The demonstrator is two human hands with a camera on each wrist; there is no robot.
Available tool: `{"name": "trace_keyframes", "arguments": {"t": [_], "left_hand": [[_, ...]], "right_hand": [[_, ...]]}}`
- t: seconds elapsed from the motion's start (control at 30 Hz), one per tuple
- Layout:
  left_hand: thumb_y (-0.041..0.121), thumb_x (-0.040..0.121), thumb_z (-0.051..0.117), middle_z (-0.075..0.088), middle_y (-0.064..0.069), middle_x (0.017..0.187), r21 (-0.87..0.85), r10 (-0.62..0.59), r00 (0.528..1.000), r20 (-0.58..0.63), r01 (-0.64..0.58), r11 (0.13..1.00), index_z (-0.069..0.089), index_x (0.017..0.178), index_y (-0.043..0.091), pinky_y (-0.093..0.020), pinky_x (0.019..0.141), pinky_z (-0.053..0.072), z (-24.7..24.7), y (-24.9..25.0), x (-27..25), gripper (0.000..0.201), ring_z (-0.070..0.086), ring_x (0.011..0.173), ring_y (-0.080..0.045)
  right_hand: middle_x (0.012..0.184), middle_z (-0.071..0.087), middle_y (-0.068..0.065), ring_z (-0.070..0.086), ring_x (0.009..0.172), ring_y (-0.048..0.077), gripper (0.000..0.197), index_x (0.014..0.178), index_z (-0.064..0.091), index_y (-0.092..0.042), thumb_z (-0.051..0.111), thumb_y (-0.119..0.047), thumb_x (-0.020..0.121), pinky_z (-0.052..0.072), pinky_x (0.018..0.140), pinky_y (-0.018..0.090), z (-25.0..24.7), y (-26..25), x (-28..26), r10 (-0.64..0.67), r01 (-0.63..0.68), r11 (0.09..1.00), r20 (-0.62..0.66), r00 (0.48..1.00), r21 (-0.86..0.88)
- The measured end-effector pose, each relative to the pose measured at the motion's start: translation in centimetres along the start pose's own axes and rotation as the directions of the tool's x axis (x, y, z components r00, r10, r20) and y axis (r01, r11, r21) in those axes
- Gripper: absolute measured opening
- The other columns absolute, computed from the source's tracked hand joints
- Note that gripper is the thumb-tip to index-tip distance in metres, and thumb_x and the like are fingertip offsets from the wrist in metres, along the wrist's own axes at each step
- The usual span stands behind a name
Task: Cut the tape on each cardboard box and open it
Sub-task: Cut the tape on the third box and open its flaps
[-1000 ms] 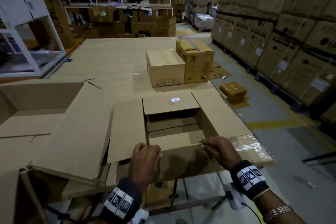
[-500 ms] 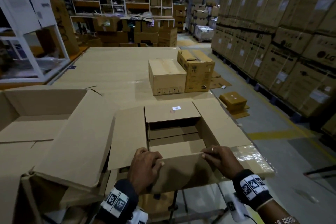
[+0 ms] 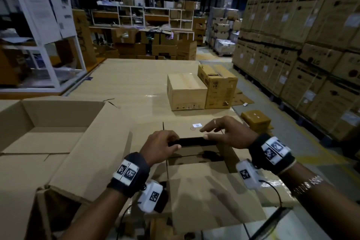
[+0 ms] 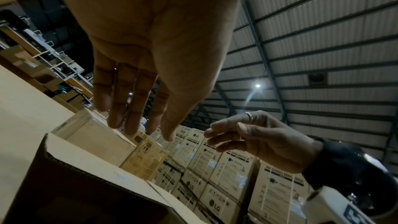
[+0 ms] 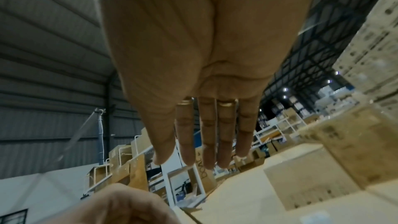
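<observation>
Currently two boxes stand open and two look untouched. The near box (image 3: pixel 202 187), at the front edge of the cardboard-covered counter (image 3: pixel 136 76), has its flaps spread outward; its near flap hangs down toward the person. The big box (image 3: pixel 48 122) to its left is likewise open, flaps splayed.

Left hand (image 3: pixel 160 147): over the near box's opening, fingers extended and relaxed in the left wrist view, gripping nothing I can make out. Right hand (image 3: pixel 227 132): beside it over the far rim, fingers straight, nothing held. No cutter is visible in either hand or on the counter.

Remaining: a plain closed box (image 3: pixel 186 91) sits farther back on the counter, top flaps flat. Touching its right side is a taller printed box (image 3: pixel 218 85), also closed; whether tape on either is cut cannot be told from here.

Judgement: roughly half done. The near box counts as finished; the two closed boxes are left.
</observation>
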State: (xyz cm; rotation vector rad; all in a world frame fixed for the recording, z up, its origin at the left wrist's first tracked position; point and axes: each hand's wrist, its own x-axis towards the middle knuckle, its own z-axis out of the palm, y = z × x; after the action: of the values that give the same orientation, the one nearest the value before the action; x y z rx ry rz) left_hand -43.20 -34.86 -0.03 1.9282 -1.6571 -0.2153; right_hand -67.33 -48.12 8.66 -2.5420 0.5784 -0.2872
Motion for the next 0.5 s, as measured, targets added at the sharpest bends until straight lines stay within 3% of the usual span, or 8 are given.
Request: {"name": "trace_keyframes", "arguments": {"t": [0.2,0.3,0.37,0.43,0.5], "left_hand": [[0.048,0.080,0.077,0.074,0.003,0.108,0.135,-0.174,0.963,0.206,0.149,0.980,0.074,0.108,0.024,-0.029,0.080,0.053,3.2,-1.7,2.6,0.036,0.068,0.096,-0.016],[0.049,0.082,0.076,0.071,-0.002,0.122,0.183,-0.219,0.940,0.261,0.174,0.967,0.069,0.124,0.022,-0.030,0.092,0.052,4.2,-2.9,3.2,0.050,0.066,0.109,-0.020],[0.048,0.084,0.076,0.068,-0.003,0.128,0.194,-0.231,0.929,0.289,0.179,0.964,0.064,0.133,0.020,-0.029,0.096,0.050,4.4,-3.5,3.7,0.057,0.064,0.116,-0.021],[0.051,0.084,0.075,0.066,-0.004,0.133,0.198,-0.233,0.932,0.279,0.181,0.963,0.060,0.138,0.021,-0.030,0.099,0.049,4.4,-4.2,4.4,0.064,0.062,0.120,-0.022],[0.054,0.083,0.073,0.061,-0.003,0.140,0.203,-0.226,0.939,0.258,0.176,0.963,0.051,0.146,0.023,-0.030,0.101,0.047,4.3,-4.8,5.1,0.074,0.058,0.125,-0.023]], "right_hand": [[0.106,0.076,-0.004,0.069,0.094,0.010,0.026,0.113,0.077,-0.020,0.072,-0.034,0.091,0.054,0.089,0.028,5.0,2.4,6.1,0.155,-0.139,0.987,0.236,0.959,-0.083],[0.117,0.071,0.003,0.065,0.103,0.021,0.029,0.111,0.073,-0.011,0.067,-0.033,0.094,0.050,0.094,0.032,8.5,4.8,7.4,0.277,-0.191,0.951,0.389,0.879,-0.245],[0.112,0.067,0.008,0.063,0.099,0.028,0.028,0.101,0.066,-0.011,0.065,-0.038,0.094,0.049,0.092,0.037,9.9,6.5,7.8,0.320,-0.193,0.926,0.402,0.858,-0.325],[0.126,0.060,0.010,0.059,0.114,0.031,0.043,0.122,0.059,-0.009,0.062,-0.042,0.095,0.047,0.098,0.039,9.6,6.7,8.2,0.312,-0.186,0.931,0.419,0.853,-0.315],[0.153,0.041,0.008,0.042,0.141,0.029,0.067,0.152,0.036,-0.008,0.060,-0.039,0.098,0.035,0.114,0.037,8.3,6.3,8.5,0.274,-0.151,0.939,0.407,0.872,-0.308]]}}
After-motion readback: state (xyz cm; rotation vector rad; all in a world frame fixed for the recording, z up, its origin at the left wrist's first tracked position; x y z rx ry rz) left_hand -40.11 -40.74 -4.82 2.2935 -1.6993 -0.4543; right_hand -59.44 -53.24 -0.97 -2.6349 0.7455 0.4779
